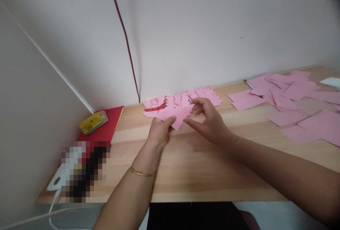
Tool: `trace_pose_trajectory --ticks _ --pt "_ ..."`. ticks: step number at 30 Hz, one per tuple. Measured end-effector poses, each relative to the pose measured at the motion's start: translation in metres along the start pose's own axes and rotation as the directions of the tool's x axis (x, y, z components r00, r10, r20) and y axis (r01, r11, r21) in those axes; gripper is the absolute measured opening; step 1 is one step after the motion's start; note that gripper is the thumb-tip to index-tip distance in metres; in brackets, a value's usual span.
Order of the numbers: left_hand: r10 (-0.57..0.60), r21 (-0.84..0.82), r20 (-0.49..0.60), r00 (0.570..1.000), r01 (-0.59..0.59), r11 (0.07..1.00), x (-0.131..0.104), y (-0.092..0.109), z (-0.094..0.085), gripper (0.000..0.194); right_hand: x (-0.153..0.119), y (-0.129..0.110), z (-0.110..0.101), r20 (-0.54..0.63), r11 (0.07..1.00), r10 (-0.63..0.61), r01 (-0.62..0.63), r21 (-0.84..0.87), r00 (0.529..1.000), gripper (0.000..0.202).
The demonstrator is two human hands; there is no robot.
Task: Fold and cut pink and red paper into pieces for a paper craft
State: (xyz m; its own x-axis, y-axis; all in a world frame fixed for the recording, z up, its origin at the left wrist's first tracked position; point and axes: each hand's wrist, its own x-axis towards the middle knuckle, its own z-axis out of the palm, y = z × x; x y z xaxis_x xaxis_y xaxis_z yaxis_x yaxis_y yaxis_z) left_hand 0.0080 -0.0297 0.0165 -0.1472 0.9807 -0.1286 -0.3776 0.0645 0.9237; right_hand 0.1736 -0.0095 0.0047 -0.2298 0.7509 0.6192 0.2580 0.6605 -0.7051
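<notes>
Both hands meet over the middle of the wooden desk (186,173), holding one folded pink paper (176,114) just above its surface. The left hand (158,132) pinches the paper's near edge, thumb on top; the right hand (209,122) grips its 3 o'clock side with curled fingers (198,104). At 12 o'clock, against the wall, lies a row of folded pink pieces (183,99), touching one another. Loose pink sheets (292,102) spread at 2 o'clock beside a pen (248,84). A red folder (106,127) with a yellow packet (93,122) sits at 9 o'clock. Bare wood lies open toward the near edge.
</notes>
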Motion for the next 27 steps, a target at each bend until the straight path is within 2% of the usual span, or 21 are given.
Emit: trace_pose_trajectory --ticks 1,3,5,9,11,15,21,27 --pt "0.003 0.006 -0.028 1.0 -0.003 1.0 0.0 0.002 0.0 0.042 0.001 -0.002 -0.003 -0.007 0.983 -0.138 0.136 -0.124 0.99 0.045" --pt "0.004 0.006 -0.043 0.999 -0.004 1.0 -0.001 0.006 0.0 0.044 0.002 -0.006 -0.007 0.066 0.884 -0.345 0.348 -0.314 0.936 0.032" --pt "-0.002 -0.006 -0.006 1.0 0.002 1.0 -0.003 0.007 0.001 0.043 0.003 -0.008 -0.008 0.134 0.801 -0.417 0.433 -0.413 0.899 0.022" --pt "-0.022 -0.023 0.081 0.996 0.024 0.999 -0.006 0.005 0.002 0.041 0.004 -0.008 -0.007 0.165 0.758 -0.433 0.457 -0.465 0.886 0.006" --pt "-0.023 -0.032 0.101 0.995 0.027 0.999 -0.008 0.004 0.004 0.044 0.005 -0.006 -0.007 0.176 0.762 -0.434 0.464 -0.452 0.884 0.009" --pt "-0.025 -0.085 0.14 0.99 0.037 0.996 -0.01 0.004 0.007 0.04 0.005 -0.002 -0.006 0.167 0.814 -0.407 0.439 -0.379 0.898 0.01" --pt "0.011 -0.113 0.261 0.965 0.019 0.993 -0.012 0.004 0.008 0.014 0.003 -0.002 -0.003 0.112 0.895 -0.332 0.35 -0.276 0.937 0.011" --pt "0.081 -0.102 0.254 0.964 -0.056 0.993 -0.009 0.001 0.005 0.013 0.002 -0.007 -0.002 0.109 0.916 -0.285 0.304 -0.261 0.952 0.012"
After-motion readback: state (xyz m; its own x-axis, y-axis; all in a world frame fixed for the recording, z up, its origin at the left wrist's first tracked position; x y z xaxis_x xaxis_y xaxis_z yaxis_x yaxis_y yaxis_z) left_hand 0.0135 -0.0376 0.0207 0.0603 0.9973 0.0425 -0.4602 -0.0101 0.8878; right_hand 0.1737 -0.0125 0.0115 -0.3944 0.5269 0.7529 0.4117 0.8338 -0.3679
